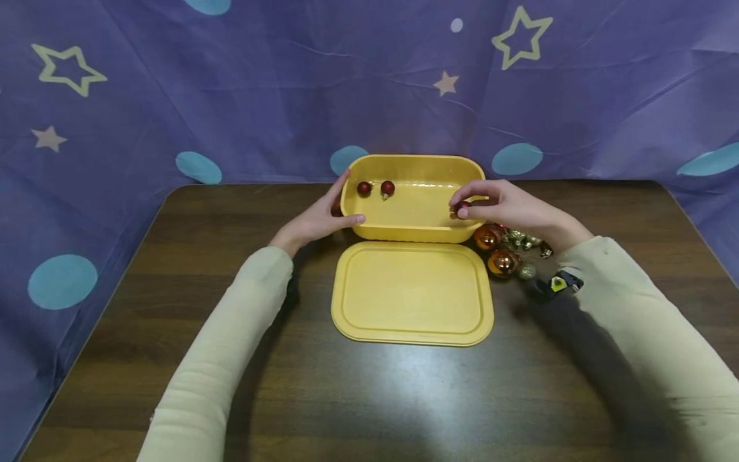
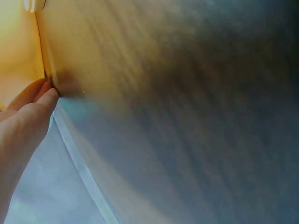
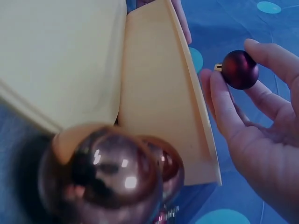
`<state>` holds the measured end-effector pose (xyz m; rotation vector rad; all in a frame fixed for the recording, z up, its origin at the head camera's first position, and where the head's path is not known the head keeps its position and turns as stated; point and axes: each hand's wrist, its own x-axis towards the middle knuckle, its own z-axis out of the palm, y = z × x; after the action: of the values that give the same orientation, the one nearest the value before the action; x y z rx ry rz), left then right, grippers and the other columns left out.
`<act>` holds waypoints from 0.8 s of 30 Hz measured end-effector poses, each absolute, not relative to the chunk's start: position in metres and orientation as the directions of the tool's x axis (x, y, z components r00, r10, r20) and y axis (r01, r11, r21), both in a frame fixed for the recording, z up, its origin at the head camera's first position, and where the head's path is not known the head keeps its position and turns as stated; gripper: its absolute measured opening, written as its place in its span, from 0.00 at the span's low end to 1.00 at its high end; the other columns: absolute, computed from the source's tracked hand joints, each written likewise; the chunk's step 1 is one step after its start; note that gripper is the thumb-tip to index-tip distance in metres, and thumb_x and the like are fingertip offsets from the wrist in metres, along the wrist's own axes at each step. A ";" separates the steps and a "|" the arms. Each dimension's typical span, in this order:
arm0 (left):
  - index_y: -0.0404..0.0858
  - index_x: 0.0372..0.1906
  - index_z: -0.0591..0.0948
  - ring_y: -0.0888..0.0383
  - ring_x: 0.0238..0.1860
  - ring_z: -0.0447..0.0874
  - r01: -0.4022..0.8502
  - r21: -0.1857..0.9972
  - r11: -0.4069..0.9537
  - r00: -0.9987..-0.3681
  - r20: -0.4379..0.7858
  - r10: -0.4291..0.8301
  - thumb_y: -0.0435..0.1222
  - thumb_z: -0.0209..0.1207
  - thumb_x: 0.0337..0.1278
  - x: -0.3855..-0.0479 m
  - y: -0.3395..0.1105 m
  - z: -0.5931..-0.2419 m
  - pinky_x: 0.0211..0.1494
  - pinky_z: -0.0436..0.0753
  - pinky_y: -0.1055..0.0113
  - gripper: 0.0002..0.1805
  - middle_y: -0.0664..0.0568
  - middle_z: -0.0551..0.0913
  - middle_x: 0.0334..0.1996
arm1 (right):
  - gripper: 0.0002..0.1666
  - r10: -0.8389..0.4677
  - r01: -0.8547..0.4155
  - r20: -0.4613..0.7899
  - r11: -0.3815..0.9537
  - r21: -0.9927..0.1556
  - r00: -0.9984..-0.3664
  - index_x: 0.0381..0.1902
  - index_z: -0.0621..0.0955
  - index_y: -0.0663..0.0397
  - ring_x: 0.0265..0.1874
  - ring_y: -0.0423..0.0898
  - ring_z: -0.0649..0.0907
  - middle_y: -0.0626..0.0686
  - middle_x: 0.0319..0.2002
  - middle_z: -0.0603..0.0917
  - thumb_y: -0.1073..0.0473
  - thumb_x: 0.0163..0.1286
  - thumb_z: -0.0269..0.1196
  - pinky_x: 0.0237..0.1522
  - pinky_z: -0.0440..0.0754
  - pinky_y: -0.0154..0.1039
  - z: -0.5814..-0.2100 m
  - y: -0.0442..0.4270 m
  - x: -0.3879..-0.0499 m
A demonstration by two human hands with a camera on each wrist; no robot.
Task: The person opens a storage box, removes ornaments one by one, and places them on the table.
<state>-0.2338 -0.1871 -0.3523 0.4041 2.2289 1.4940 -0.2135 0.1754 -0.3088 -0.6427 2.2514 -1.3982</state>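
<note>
A yellow plastic box point(image 1: 416, 234) stands at the back of the table, its top uncovered. Two dark red Christmas baubles point(image 1: 387, 188) lie inside it, towards the left end. My left hand point(image 1: 314, 221) holds the box's left end, thumb over the front rim and fingers along the outer side. Over the box's right end, my right hand point(image 1: 514, 205) pinches another dark red bauble point(image 3: 240, 70) between thumb and fingers. That bauble's gold cap points away from the palm in the right wrist view.
The yellow lid point(image 1: 412, 295) lies flat in front of the box. Right of both, below my right wrist, are shiny orange baubles point(image 1: 503, 262) and several small gold ornaments point(image 1: 526, 271). A purple star-patterned cloth point(image 1: 346, 77) hangs behind the wooden table point(image 1: 277, 385).
</note>
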 end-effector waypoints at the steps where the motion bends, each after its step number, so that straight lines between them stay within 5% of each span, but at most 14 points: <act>1: 0.62 0.76 0.34 0.47 0.66 0.65 0.007 0.925 0.381 -0.868 -0.183 0.461 0.39 0.63 0.62 -0.233 -0.187 -0.352 0.65 0.65 0.54 0.54 0.46 0.44 0.76 | 0.17 -0.571 -0.158 -0.102 0.389 -0.908 -0.815 0.52 0.79 0.61 0.44 0.47 0.80 0.60 0.48 0.82 0.58 0.70 0.63 0.44 0.77 0.35 -0.309 0.178 -0.211; 14: 0.63 0.76 0.36 0.51 0.68 0.61 0.016 0.913 0.408 -0.883 -0.179 0.435 0.41 0.64 0.61 -0.233 -0.186 -0.353 0.67 0.63 0.57 0.55 0.50 0.42 0.76 | 0.14 -0.549 -0.303 0.035 0.405 -0.863 -0.835 0.52 0.79 0.62 0.41 0.41 0.82 0.56 0.45 0.82 0.65 0.69 0.61 0.43 0.77 0.30 -0.317 0.225 -0.183; 24: 0.63 0.76 0.35 0.51 0.69 0.59 0.017 0.912 0.409 -0.882 -0.179 0.436 0.41 0.64 0.61 -0.232 -0.188 -0.352 0.68 0.62 0.57 0.55 0.51 0.41 0.76 | 0.16 -0.463 -0.292 0.053 0.462 -0.837 -0.885 0.54 0.79 0.61 0.41 0.39 0.81 0.48 0.45 0.83 0.67 0.68 0.62 0.38 0.78 0.31 -0.331 0.254 -0.162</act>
<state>-0.2322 -0.1877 -0.3524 0.3888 2.2803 1.4689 -0.1617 0.2537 -0.3314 -0.6594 2.5264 -1.3931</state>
